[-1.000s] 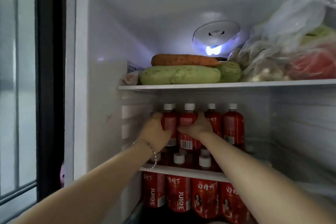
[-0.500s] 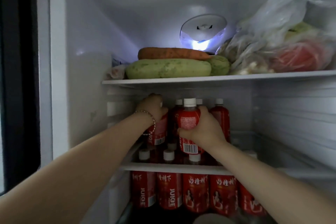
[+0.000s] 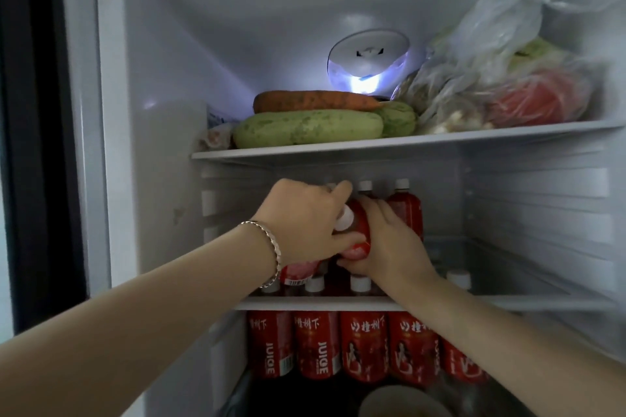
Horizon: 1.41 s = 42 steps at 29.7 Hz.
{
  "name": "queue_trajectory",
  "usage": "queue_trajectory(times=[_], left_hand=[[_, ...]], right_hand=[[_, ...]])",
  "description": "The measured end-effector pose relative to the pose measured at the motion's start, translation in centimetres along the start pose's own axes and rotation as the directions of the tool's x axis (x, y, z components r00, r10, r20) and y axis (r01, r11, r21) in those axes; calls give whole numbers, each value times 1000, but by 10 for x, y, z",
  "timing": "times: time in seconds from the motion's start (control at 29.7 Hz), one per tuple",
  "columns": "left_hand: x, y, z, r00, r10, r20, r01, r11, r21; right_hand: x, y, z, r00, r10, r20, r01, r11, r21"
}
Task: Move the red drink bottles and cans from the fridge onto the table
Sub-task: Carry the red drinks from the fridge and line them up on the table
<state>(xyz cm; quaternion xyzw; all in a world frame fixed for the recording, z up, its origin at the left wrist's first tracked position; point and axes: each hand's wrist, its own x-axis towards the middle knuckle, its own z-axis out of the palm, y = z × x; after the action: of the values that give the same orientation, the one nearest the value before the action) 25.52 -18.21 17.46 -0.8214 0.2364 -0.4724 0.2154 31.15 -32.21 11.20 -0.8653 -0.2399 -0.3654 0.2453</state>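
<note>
Middle shelf (image 3: 338,304), left end | tilted red bottle (image 3: 357,234) is gripped by right hand (image 3: 393,250), cap leaned leftward, judged to clear upper shelf (image 3: 338,150) | second bottle (image 3: 298,272) is clasped under left hand (image 3: 301,223), judged for paired removal.

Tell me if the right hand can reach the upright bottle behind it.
Reach, probably; grasp, no: the upright bottle stands just past the right hand, nothing between, but that hand grips a tilted bottle.
</note>
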Motion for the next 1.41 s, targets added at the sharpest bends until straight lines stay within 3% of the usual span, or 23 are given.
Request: queue_trajectory(times=[0.1, 0.24, 0.37, 0.44, 0.5, 0.61, 0.77, 0.87, 0.91, 1.04, 1.21, 1.41], left_hand=[[9, 2, 4, 993, 27, 116, -31, 999, 35], [14, 1, 7, 986, 65, 151, -77, 995, 71], [10, 9, 11, 987, 56, 149, -70, 993, 92], [9, 9, 13, 990, 47, 134, -62, 992, 107], [8, 9, 12, 990, 52, 129, -67, 991, 119], [10, 11, 14, 992, 49, 115, -63, 990, 124], [9, 19, 12, 998, 42, 56, -49, 992, 120], [4, 17, 9, 999, -30, 11, 29, 995, 92], [3, 15, 13, 998, -20, -55, 24, 997, 72], [3, 17, 18, 998, -16, -62, 20, 998, 67], [3, 17, 19, 997, 1, -82, 3, 999, 49], [1, 22, 12, 999, 38, -4, -38, 996, 78]], right_hand=[[-3, 0, -2, 999, -27, -33, 27, 1000, 4], [-8, 0, -9, 998, -56, -6, 56, 990, 126], [4, 26, -18, 948, -93, 305, 30, 978, 205], [17, 54, -25, 917, 11, 399, -15, 1000, 8], [34, 82, -32, 932, 127, 340, -47, 971, -234], [60, 105, -38, 951, 205, 233, -95, 906, -412], [104, 102, -24, 933, 282, 222, -180, 903, -391], [109, 103, -4, 929, 283, 239, -184, 913, -364], [109, 104, 0, 948, 255, 192, -175, 918, -355], [105, 95, -6, 987, 159, 3, -148, 927, -344], [86, 76, -17, 973, 232, 1, -198, 832, -518], [49, 78, -17, 922, 315, 227, -167, 850, -499]])
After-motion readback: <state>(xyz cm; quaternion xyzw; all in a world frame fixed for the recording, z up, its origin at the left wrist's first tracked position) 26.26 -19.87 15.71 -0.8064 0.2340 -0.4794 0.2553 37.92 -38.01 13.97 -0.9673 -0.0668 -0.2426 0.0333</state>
